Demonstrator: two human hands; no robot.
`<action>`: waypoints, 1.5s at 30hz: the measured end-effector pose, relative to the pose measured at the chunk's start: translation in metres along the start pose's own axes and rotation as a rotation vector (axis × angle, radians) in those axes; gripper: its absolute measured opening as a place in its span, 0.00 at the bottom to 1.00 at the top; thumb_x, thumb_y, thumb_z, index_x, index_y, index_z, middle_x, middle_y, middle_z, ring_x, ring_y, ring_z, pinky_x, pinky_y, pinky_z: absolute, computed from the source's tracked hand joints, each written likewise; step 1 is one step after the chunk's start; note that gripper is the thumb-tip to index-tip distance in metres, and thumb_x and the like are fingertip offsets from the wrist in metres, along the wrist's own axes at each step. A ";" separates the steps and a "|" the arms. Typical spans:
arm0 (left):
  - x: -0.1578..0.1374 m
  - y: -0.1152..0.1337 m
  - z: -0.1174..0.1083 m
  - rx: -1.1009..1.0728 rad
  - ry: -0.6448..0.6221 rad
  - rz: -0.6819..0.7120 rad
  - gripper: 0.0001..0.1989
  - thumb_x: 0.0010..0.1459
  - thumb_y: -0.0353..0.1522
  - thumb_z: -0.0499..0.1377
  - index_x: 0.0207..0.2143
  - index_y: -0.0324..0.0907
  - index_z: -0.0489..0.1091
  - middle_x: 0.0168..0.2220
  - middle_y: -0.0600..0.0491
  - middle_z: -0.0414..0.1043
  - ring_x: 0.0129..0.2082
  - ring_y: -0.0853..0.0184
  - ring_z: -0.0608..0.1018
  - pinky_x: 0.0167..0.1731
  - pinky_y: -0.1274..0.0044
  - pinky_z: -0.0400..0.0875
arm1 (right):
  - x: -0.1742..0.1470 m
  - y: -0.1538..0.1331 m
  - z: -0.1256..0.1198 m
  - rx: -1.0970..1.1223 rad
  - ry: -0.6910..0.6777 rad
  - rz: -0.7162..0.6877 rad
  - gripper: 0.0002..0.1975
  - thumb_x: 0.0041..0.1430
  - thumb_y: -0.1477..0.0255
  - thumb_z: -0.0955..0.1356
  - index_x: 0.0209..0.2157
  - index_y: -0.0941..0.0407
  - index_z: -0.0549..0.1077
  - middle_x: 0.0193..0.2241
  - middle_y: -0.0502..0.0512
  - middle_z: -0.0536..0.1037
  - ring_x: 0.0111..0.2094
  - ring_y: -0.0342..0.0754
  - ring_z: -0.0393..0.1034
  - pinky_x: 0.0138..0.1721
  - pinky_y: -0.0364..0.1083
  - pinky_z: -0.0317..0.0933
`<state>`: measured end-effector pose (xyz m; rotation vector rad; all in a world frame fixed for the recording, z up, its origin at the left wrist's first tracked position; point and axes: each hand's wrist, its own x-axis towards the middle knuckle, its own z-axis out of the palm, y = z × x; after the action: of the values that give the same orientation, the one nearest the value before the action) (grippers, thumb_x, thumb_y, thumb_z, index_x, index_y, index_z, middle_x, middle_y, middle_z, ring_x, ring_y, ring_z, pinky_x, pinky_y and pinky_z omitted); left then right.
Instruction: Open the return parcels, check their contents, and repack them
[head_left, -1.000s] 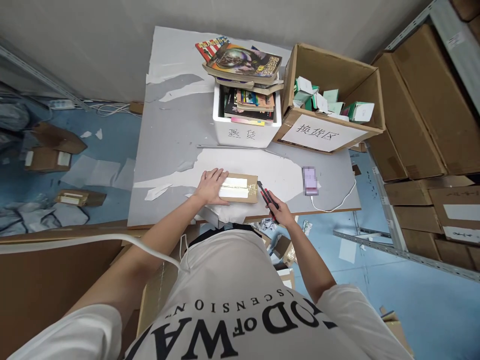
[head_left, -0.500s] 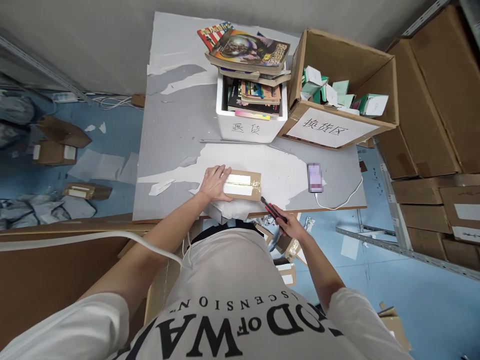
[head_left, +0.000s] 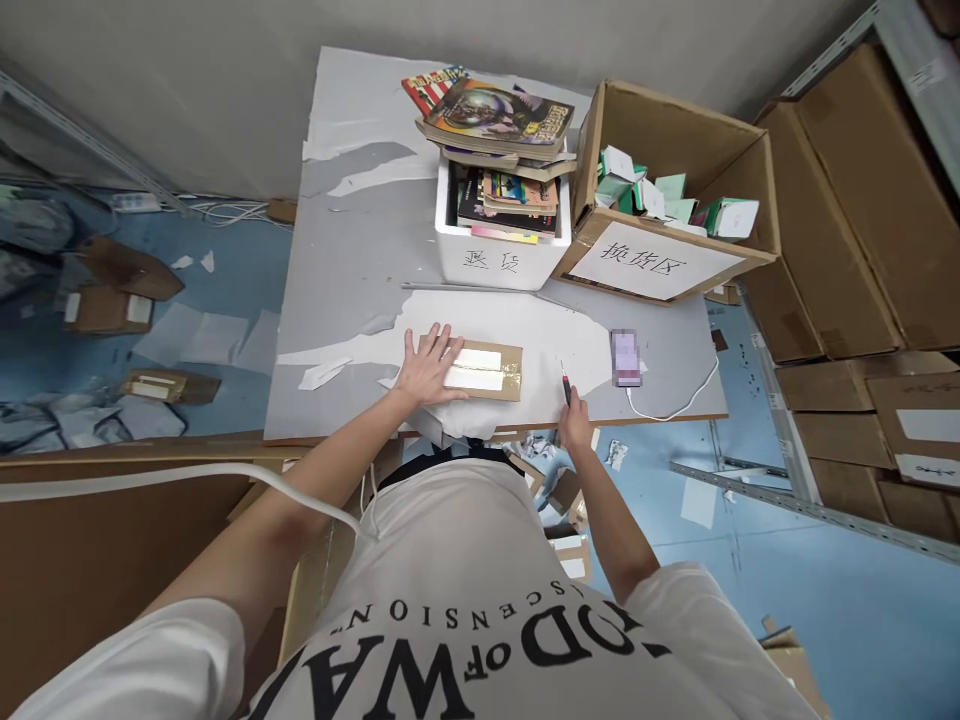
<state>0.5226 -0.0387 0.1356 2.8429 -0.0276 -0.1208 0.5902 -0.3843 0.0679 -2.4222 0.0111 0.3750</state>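
1. A torn scrap of white paper [head_left: 325,374] lies near the front left corner of the tabletop [head_left: 352,250].
2. The person's left hand [head_left: 430,368] rests on the left end of a small cardboard parcel [head_left: 512,366], its fingers spread wide over the top.
3. The parcel lies flat near the middle of the front edge, with white labels [head_left: 475,379] and shiny tape showing.
4. Behind it, toward the back edge, stands a white bin [head_left: 457,262] marked with handwritten characters; comic books [head_left: 499,115] fill it and pile above its rim.
5. The right hand [head_left: 575,425] is at the front edge, its fingers closed around a utility knife [head_left: 567,388]. The blade points toward the back edge, apart from the parcel; whether its tip touches the tabletop cannot be told.
6. Beside the bin, an open cardboard box [head_left: 765,195] with a handwritten sign [head_left: 652,262] holds small green-and-white cartons [head_left: 731,219].
7. A phone [head_left: 626,357] lies near the front right corner, a white cable [head_left: 679,413] attached.
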 end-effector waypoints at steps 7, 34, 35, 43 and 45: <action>-0.031 0.014 0.027 -0.083 0.096 0.111 0.21 0.63 0.36 0.50 0.57 0.44 0.64 0.59 0.42 0.63 0.63 0.56 0.61 0.63 0.57 0.47 | 0.008 0.013 0.049 -0.114 0.068 -0.024 0.27 0.58 0.71 0.61 0.59 0.53 0.62 0.51 0.66 0.63 0.57 0.62 0.54 0.57 0.66 0.45; -0.041 0.014 0.055 -0.125 0.188 0.111 0.20 0.64 0.33 0.48 0.56 0.35 0.63 0.58 0.38 0.65 0.62 0.56 0.62 0.59 0.60 0.60 | 0.081 -0.208 0.030 -0.596 -0.017 -0.692 0.20 0.67 0.68 0.57 0.57 0.59 0.64 0.55 0.69 0.65 0.55 0.57 0.60 0.54 0.57 0.55; -0.043 0.011 0.048 -0.128 0.192 0.117 0.22 0.64 0.34 0.49 0.58 0.34 0.61 0.60 0.37 0.62 0.63 0.56 0.60 0.59 0.61 0.59 | 0.071 -0.204 0.029 -0.594 -0.032 -0.831 0.19 0.67 0.71 0.56 0.57 0.58 0.63 0.57 0.68 0.64 0.56 0.56 0.58 0.56 0.58 0.52; -0.031 -0.059 -0.011 -0.102 -0.061 0.115 0.53 0.43 0.43 0.68 0.65 0.36 0.45 0.66 0.38 0.49 0.66 0.55 0.53 0.62 0.67 0.53 | 0.003 -0.182 0.016 -0.731 -0.363 -1.095 0.25 0.62 0.70 0.64 0.59 0.62 0.60 0.48 0.66 0.71 0.48 0.56 0.64 0.49 0.53 0.57; -0.023 -0.073 -0.014 -0.101 -0.146 0.120 0.52 0.44 0.40 0.67 0.65 0.36 0.44 0.66 0.39 0.48 0.65 0.57 0.56 0.61 0.71 0.54 | -0.011 -0.176 0.021 -0.798 -0.339 -1.037 0.17 0.64 0.76 0.59 0.53 0.60 0.65 0.43 0.63 0.73 0.44 0.54 0.65 0.46 0.51 0.57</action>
<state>0.5018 0.0365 0.1298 2.7182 -0.2161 -0.2944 0.5928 -0.2365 0.1660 -2.6230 -1.7359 0.3083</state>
